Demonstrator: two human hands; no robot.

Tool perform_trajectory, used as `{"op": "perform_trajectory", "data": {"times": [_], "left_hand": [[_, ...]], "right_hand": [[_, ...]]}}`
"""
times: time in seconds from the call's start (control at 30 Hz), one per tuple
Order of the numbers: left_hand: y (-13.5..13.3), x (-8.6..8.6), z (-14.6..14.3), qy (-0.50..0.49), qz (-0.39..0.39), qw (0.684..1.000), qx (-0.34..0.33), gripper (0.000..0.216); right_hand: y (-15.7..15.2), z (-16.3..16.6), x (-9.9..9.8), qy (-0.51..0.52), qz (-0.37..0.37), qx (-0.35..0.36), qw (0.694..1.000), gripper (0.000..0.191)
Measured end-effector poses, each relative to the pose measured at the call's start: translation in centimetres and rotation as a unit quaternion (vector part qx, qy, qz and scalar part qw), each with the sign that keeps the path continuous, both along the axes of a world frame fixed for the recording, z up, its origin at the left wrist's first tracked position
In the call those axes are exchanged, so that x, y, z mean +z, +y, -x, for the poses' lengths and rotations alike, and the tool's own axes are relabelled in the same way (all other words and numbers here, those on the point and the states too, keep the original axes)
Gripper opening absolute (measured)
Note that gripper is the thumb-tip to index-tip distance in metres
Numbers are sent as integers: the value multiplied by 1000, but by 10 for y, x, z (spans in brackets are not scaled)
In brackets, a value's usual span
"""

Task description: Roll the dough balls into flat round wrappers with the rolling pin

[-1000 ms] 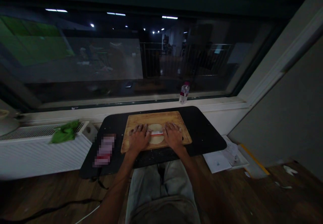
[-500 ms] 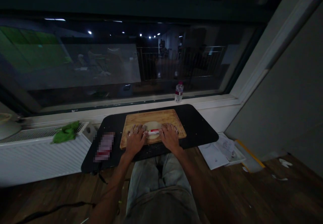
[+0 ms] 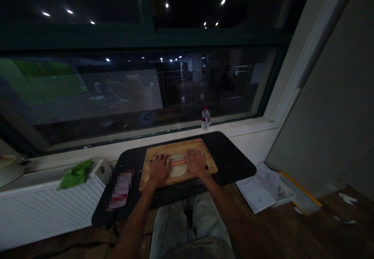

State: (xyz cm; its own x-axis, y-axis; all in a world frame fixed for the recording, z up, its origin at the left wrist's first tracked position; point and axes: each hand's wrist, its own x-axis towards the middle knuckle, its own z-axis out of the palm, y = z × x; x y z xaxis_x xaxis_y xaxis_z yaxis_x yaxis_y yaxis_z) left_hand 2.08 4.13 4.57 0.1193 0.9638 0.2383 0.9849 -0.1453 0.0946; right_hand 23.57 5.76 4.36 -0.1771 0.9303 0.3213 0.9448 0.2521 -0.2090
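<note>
A flat, pale round of dough (image 3: 177, 170) lies on the wooden cutting board (image 3: 172, 147). Across the dough sits a slim rolling pin (image 3: 178, 162) with a red marking. My left hand (image 3: 159, 169) covers its left end, fingers curled over it and dusted with white. Over the right end, my right hand (image 3: 195, 161) is closed in the same way. Both ends of the pin are hidden beneath my palms. The dough shows between my hands and on the near side of the pin.
The board rests on a black tabletop (image 3: 233, 161). A blurred-out packet (image 3: 121, 191) lies at its left. A water bottle (image 3: 205, 118) stands on the windowsill. Green cloth (image 3: 76, 173) drapes over the radiator (image 3: 52, 208). Papers and an open white box (image 3: 260, 189) lie right of the table.
The view has tilted upward, so the table appears lower. The pin has rolled toward the far side of the dough, its red label turning, and both hands have moved forward with it.
</note>
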Motion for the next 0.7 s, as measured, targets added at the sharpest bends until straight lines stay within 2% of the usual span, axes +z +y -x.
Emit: {"op": "perform_trajectory", "data": {"times": [0.17,0.27,0.4,0.7], "left_hand": [[-34,-31,6,-43,-77,996,-12,47],[-55,-44,11,-62,-120,990,-31,45],[-71,-49,12,-77,-141,986,-38,45],[-94,-63,19,-94,-159,981,-65,43]], "right_hand": [[-43,-7,-20,43,-40,2,998,45],[-68,-11,-33,84,-71,7,994,44],[-85,-16,-44,115,-91,26,989,42],[-97,-26,-70,155,-129,64,977,43]]}}
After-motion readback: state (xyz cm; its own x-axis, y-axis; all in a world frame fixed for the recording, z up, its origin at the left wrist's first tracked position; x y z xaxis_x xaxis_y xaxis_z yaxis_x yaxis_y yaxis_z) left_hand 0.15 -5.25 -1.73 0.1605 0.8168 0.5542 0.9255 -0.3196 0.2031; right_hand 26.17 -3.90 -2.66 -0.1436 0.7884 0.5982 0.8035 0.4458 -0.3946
